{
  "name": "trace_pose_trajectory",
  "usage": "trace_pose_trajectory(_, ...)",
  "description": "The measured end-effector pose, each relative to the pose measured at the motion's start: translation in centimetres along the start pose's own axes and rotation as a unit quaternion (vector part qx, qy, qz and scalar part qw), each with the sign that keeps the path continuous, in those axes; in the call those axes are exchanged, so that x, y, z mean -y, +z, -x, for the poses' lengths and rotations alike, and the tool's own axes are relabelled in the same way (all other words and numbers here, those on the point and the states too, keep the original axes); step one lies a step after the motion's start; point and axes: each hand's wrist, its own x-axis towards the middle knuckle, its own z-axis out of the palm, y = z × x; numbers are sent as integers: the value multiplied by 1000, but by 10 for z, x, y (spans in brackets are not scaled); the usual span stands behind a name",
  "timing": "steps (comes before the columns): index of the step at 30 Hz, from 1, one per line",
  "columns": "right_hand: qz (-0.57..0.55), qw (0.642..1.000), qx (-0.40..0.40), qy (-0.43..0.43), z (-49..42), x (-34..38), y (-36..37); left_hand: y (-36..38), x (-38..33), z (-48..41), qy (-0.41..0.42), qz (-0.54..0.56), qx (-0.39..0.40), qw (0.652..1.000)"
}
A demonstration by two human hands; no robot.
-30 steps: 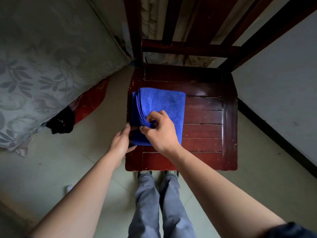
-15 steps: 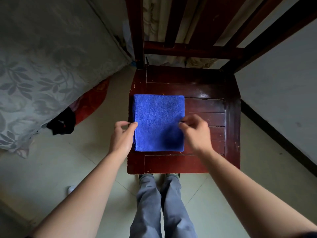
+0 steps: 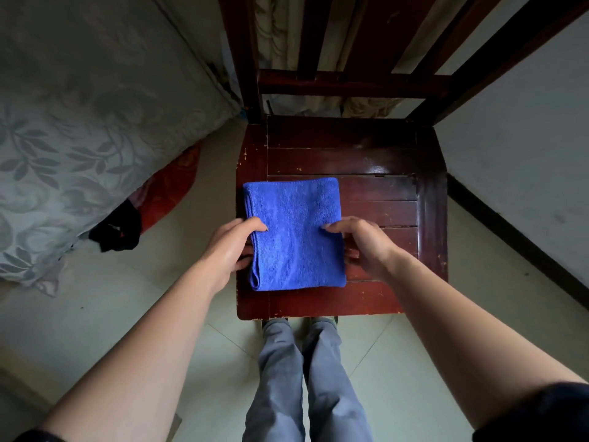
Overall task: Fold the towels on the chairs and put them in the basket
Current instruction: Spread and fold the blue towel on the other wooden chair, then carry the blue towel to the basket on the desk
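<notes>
Nearest the camera, two legs in grey trousers (image 3: 306,378) stood on the pale tiled floor (image 3: 95,298), the feet just at the front edge of the chair. Both bare forearms reached forward, a dark sleeve (image 3: 541,413) showing at the right elbow.

The left hand (image 3: 232,247) gripped the left edge of the blue towel (image 3: 296,234), one digit lying on top of the cloth and the others curled at and under the rounded fold. The right hand (image 3: 363,244) held the opposite, right edge in the same way, fingertips (image 3: 328,226) on top and the thumb tucked at the side, so each hand was clamped on the towel.

The towel was folded into a neat rectangle and lay on the front-left part of the dark red wooden chair seat (image 3: 382,193). Its left fold ran along the seat's left edge and its near edge was close to the front edge. The right and rear parts of the slatted seat were bare and glossy, with paint chipped along the edges.

Beyond the seat rose the chair back (image 3: 350,84), and a pale patterned curtain (image 3: 277,43) showed between its slats. To the left hung a grey leaf-patterned bedcover (image 3: 79,138), with a black cloth (image 3: 118,228) and something red (image 3: 172,186) beneath it. To the right stood a pale wall (image 3: 526,154) with a dark skirting (image 3: 510,237).
</notes>
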Motion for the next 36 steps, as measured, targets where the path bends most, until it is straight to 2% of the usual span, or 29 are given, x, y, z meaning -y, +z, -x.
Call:
trace_pose_trajectory(4,-32,997,72,8,23,0,-4,-5,6,22,-7,42,29,999)
trace_pose_trajectory(10,-14,994,105,-15,98,3,-2,-12,14,100,6,90,50,995)
trace_pose_trajectory(14,-15,991,131,-25,142,-7,-7,-15,31,157,24,112,39,993)
trace_pose_trajectory(20,74,979,185,-50,213,-37,-21,0,80,257,62,144,6,988)
trace_pose_trajectory(28,191,943,261,-75,316,-95,-63,59,177,406,130,222,-74,963)
trace_pose_trajectory(36,329,872,343,-117,419,-167,-57,95,303,540,161,339,-162,912)
